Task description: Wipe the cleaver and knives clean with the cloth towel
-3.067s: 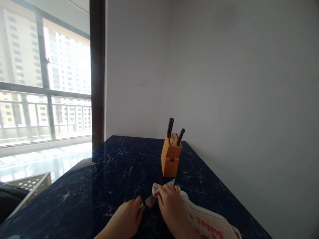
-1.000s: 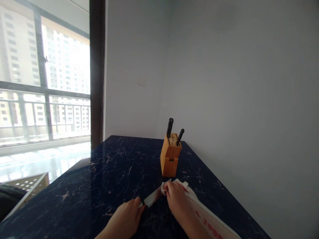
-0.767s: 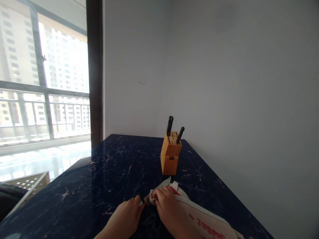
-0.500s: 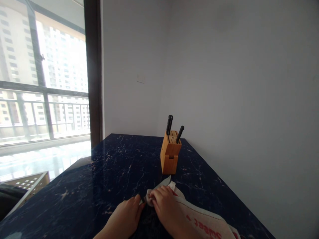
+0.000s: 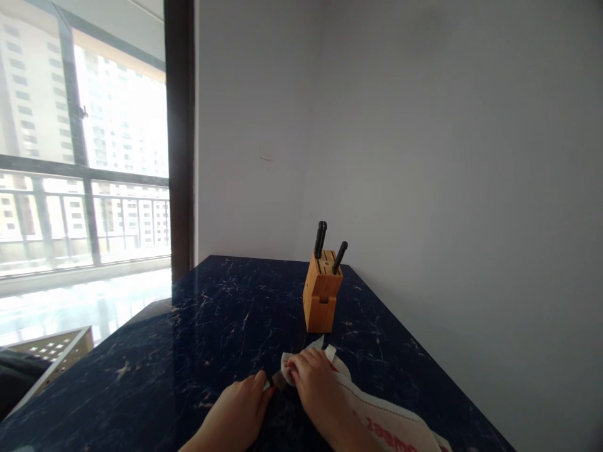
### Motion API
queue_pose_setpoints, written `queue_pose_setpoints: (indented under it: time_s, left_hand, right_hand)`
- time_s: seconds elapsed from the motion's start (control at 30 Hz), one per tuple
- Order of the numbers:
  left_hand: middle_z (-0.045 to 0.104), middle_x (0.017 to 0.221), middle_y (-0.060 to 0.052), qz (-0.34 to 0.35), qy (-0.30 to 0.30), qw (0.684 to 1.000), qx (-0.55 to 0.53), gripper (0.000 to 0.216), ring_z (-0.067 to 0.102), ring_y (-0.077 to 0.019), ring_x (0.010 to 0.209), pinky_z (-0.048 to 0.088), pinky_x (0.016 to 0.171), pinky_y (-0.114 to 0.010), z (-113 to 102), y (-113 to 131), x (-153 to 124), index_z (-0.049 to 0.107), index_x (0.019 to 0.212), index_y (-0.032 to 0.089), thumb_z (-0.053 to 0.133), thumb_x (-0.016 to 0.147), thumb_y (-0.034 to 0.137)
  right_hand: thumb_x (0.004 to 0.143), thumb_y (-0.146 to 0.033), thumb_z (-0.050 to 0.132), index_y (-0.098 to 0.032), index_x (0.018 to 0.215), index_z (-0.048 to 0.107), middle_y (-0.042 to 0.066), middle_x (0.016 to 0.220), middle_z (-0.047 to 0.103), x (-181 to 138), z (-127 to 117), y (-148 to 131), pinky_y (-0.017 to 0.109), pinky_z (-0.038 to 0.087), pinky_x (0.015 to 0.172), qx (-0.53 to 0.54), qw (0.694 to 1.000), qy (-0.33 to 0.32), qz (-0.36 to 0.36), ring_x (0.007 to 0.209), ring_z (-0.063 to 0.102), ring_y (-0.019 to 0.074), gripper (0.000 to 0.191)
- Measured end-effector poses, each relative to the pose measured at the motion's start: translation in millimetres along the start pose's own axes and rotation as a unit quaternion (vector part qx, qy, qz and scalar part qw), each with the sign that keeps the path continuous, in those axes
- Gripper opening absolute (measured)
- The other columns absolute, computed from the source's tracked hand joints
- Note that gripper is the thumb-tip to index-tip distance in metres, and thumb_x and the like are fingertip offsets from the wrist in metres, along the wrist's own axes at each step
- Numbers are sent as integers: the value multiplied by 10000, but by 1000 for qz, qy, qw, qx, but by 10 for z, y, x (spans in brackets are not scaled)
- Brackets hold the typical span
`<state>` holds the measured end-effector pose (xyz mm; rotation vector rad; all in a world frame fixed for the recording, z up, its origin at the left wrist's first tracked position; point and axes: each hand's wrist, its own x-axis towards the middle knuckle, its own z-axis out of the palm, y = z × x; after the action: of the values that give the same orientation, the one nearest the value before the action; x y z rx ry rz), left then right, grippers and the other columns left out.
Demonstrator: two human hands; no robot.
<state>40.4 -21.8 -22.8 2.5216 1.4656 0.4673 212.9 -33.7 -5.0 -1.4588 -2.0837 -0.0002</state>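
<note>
My left hand is closed around the handle end of a kitchen knife, whose dark handle is mostly hidden by the fingers. The blade points away toward the knife block, and its tip shows beyond the cloth. With closed fingers, my right hand pinches a white dish towel with red lettering around the blade. The towel trails off to the right over the tabletop. Just past the knife tip stands a wooden knife block, upright, with two black-handled knives in its slots.
The dark blue marbled table runs back to a grey wall. At the left lower edge sits a chair or basket with a perforated side. A large window fills the left.
My right hand and the towel have shifted slightly along the blade toward its tip, so more blade shows near the handle and less at the tip. My left hand stays nearly still.
</note>
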Motion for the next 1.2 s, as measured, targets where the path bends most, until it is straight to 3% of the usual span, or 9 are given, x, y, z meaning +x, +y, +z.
queue_pose_setpoints:
  time_s: [0.23, 0.4, 0.67, 1.03, 1.2]
  left_hand:
    - [657, 801, -60, 8, -19, 1000, 1, 319, 633, -193, 760, 418, 662, -268, -52, 24, -3, 525, 853, 193, 245, 906, 336]
    - [657, 807, -58, 21, -10, 1000, -7, 324, 631, -194, 771, 420, 678, -273, -50, 15, -16, 530, 860, 195, 241, 908, 333]
    - [661, 783, -64, -7, -5, 1000, -9, 326, 638, -202, 750, 422, 647, -278, -26, 8, 1, 544, 836, 187, 267, 902, 346]
    - [660, 777, -55, 0, -5, 1000, 8, 275, 634, -205, 759, 421, 665, -290, -17, 11, 18, 539, 831, 194, 284, 887, 280]
    - [653, 828, -56, 7, -9, 1000, 23, 203, 622, -200, 771, 424, 680, -285, 4, 0, 12, 528, 861, 195, 332, 856, 248]
  right_hand:
    - [810, -109, 389, -204, 797, 579, 19, 809, 600, 111, -106, 637, 299, 289, 723, -93, 988, 44, 117, 823, 504, 195, 213]
    - [794, -99, 401, -219, 813, 560, 16, 813, 609, 101, -174, 786, 279, 287, 706, -104, 982, 50, 148, 826, 519, 185, 200]
    - [771, -52, 402, -207, 749, 533, 8, 773, 589, 54, -152, 491, 252, 306, 708, -90, 989, 23, 111, 771, 504, 159, 204]
    - [789, -44, 405, -202, 798, 529, 1, 833, 573, -61, 32, -80, 258, 307, 765, -1, 998, -44, -51, 822, 471, 150, 201]
    - [792, -47, 413, -207, 819, 540, -2, 819, 578, -49, -9, -104, 271, 305, 762, -13, 1000, -28, -8, 820, 479, 153, 206]
